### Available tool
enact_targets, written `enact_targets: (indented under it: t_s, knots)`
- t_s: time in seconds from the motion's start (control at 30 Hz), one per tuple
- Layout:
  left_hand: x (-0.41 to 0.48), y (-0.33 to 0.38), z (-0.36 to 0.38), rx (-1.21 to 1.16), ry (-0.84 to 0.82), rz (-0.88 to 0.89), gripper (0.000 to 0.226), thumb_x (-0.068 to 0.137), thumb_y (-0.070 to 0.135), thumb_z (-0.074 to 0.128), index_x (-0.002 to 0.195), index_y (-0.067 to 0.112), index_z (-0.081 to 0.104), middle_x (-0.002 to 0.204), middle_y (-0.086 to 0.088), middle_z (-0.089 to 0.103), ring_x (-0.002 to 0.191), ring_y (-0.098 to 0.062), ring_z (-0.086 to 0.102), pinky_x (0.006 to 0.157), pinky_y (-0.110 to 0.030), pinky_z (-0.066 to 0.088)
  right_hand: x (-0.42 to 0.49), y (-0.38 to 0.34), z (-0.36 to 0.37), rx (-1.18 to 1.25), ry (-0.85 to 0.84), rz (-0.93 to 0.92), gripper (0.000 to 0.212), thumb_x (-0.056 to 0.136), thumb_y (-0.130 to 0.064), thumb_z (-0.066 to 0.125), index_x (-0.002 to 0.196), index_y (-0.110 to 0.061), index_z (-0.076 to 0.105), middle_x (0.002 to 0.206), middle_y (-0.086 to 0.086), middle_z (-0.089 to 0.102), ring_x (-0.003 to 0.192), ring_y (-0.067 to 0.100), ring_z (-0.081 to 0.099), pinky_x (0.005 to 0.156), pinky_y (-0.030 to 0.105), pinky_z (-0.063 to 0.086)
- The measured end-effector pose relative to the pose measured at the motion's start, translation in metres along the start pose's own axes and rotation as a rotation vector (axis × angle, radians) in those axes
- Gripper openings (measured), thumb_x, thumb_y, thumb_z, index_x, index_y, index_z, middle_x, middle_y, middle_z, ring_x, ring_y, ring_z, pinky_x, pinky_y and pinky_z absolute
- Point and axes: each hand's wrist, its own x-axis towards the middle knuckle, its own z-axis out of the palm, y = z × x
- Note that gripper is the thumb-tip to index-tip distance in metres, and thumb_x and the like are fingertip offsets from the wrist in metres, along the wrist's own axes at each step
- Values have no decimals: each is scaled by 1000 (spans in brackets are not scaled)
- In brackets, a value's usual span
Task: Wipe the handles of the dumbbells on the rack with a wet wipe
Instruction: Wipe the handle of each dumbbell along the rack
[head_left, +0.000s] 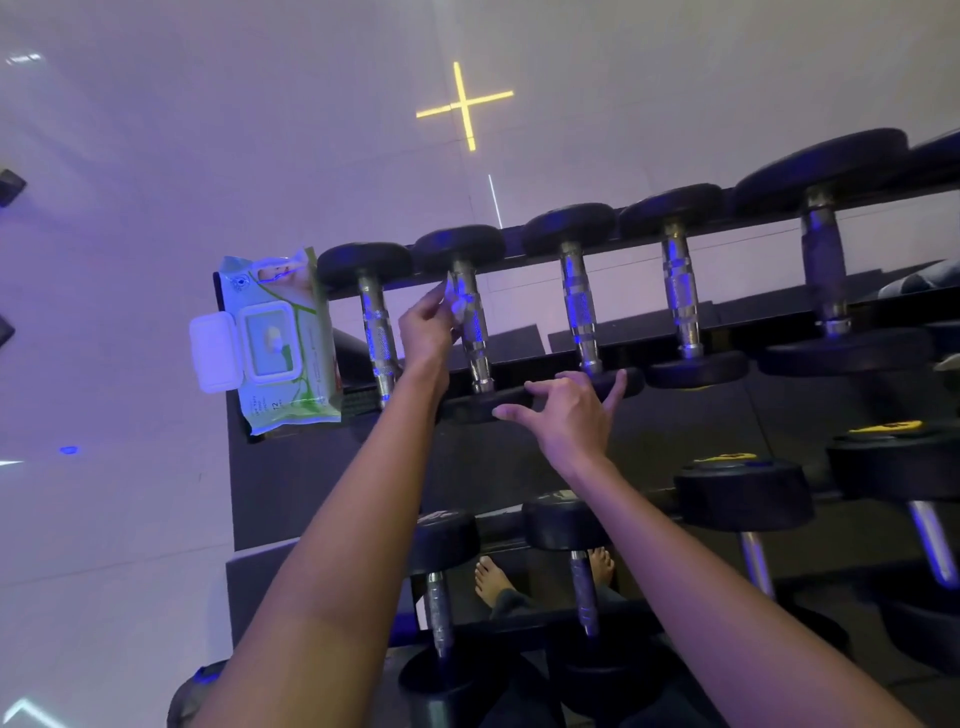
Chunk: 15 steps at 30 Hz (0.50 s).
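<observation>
Left hand: reaching to the top row, thumb and fingers pinching a wet wipe.
Wet wipe: small, crumpled and white, pressing against the far end of the second dumbbell's handle, counting from the left.
Right hand: lying open with fingers spread and gripping nothing; the fingertips are reaching over the near black head of that same dumbbell and the thumb is pointing toward the third dumbbell. Whether the hand is pressing down cannot be told.
Top-row dumbbells: five showing, lying side by side across the rack, with knurled chrome handles and black round heads; the first is sitting just left of the left wrist, the fourth and the larger fifth are lying further right.
Wipe pack: green and white, resting on the rack's left end beside the first dumbbell, its white flip lid standing open to the left.
Writing: a "12" is showing near the pack's lower edge; the rest of the print is too small to read.
Lower-row dumbbells: bigger black heads carrying yellow labels, the lettering too blurred to read.
Feet: two bare feet showing between the lower handles.
Floor: pale tiles glowing violet, with a yellow cross shining beyond the rack.
</observation>
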Motion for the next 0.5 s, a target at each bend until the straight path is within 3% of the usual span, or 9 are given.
enact_targets:
  t_s: [0.07,0.17,0.3,0.37,0.43,0.5]
  knots:
    - [-10,-10,-4,83,-35,-63,33,91,-5,43,113,9,63,77,-2,63,63,-11,54,60,-22,52,0,0,-1,2,-1,-1,61,75,-62,58,121,-22,63,124,1,58,131,7,38,113,43,-17]
    - [-19,-17,-13,178,-99,-139,35,84,-13,37,98,3,65,66,-1,58,64,-14,51,64,-23,48,-1,-1,-2,6,0,-1,61,75,-62,57,121,-22,63,125,1,58,131,7,38,112,43,-17]
    - [6,5,0,-3,33,-117,36,87,-16,37,105,1,62,59,-3,54,45,-8,46,51,-21,46,-1,1,0,16,-5,-1,61,75,-61,57,121,-22,63,123,0,59,130,7,38,113,43,-16]
    - [8,7,5,-9,106,-14,26,87,-9,51,105,4,65,73,-6,64,53,-5,56,62,-22,53,-1,2,0,21,-7,-3,60,76,-60,58,121,-21,63,122,0,59,130,7,38,113,42,-16]
    - [-11,-4,-2,214,136,171,17,85,3,63,100,7,70,88,-4,68,72,-10,63,74,-29,54,-1,1,-1,27,-7,-4,61,76,-61,58,121,-21,63,122,0,59,130,7,38,113,42,-17]
    - [-40,-17,-13,481,27,310,11,84,9,67,94,9,71,94,0,64,81,-13,63,77,-25,49,0,1,-1,22,-3,-3,61,76,-61,57,122,-22,63,123,0,58,130,7,38,113,42,-16]
